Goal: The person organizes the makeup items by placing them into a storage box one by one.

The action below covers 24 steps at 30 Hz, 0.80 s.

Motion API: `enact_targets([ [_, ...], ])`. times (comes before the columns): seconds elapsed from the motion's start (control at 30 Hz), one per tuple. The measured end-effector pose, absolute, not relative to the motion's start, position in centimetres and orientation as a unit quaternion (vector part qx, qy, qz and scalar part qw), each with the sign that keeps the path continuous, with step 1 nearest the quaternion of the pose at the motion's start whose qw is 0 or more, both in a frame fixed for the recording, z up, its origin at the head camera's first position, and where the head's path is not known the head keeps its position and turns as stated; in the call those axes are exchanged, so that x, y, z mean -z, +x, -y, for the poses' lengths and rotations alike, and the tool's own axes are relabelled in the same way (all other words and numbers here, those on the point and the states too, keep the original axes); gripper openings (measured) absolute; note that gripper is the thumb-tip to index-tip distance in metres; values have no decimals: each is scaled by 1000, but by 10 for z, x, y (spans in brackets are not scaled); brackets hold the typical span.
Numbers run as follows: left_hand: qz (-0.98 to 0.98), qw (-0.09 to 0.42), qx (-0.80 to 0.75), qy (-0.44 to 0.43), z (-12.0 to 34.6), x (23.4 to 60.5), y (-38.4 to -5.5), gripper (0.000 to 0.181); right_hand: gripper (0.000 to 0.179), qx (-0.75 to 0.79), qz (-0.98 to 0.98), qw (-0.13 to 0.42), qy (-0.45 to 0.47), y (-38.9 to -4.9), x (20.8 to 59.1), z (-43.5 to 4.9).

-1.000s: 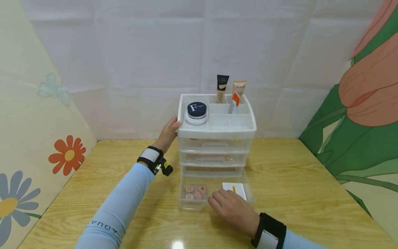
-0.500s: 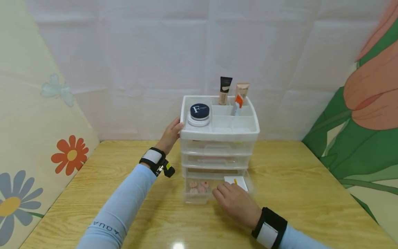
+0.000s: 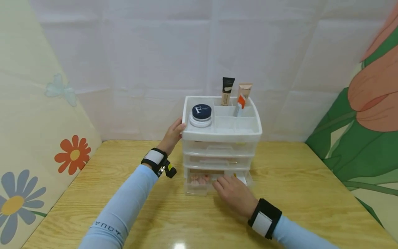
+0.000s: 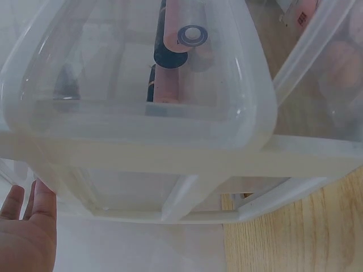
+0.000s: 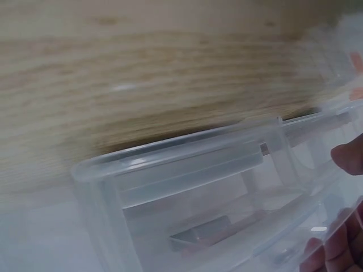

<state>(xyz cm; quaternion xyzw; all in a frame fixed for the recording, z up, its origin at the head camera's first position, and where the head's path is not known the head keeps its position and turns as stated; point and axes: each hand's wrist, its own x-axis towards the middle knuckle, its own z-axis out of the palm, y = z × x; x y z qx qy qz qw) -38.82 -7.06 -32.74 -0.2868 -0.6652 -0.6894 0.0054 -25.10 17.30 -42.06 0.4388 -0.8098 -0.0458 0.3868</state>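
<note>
A white drawer organizer (image 3: 222,136) stands on the table in the head view. My left hand (image 3: 171,136) rests on its left side, fingers fairly straight along the wall. Its bottom clear drawer (image 3: 196,191) is partly out, and my right hand (image 3: 234,194) holds this drawer's front edge. In the right wrist view, the thumb (image 5: 349,157) and curled fingers (image 5: 340,246) are on opposite sides of the clear plastic. Pinkish round items (image 3: 199,180) lie at the drawer's left, and a white box (image 3: 243,177) at its right, partly hidden by the hand.
On the organizer's top sit a dark-lidded round jar (image 3: 201,112), a black-capped tube (image 3: 227,90), a beige tube (image 3: 245,90) and an orange-tipped item (image 3: 240,103). Two upper drawers (image 3: 217,160) are closed. Wood tabletop (image 3: 289,176) surrounds it; a white cloth (image 3: 149,69) hangs behind.
The bottom drawer has slid farther into the organizer, with my right hand moving inward along with it. My left hand has stayed on the organizer's side. The head view has shifted slightly.
</note>
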Motion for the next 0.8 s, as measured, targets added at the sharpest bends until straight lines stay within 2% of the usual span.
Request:
enact_targets([
  [0.5, 663, 5, 690, -291, 70, 328, -388, 66, 20, 55, 839, 350, 413, -273, 421, -172],
  [0.67, 665, 5, 687, -293, 70, 328, -387, 67, 18, 63, 835, 368, 405, -280, 424, -172],
  [0.8, 667, 6, 686, -291, 71, 327, -386, 67, 24, 61, 824, 397, 400, -285, 426, -171],
])
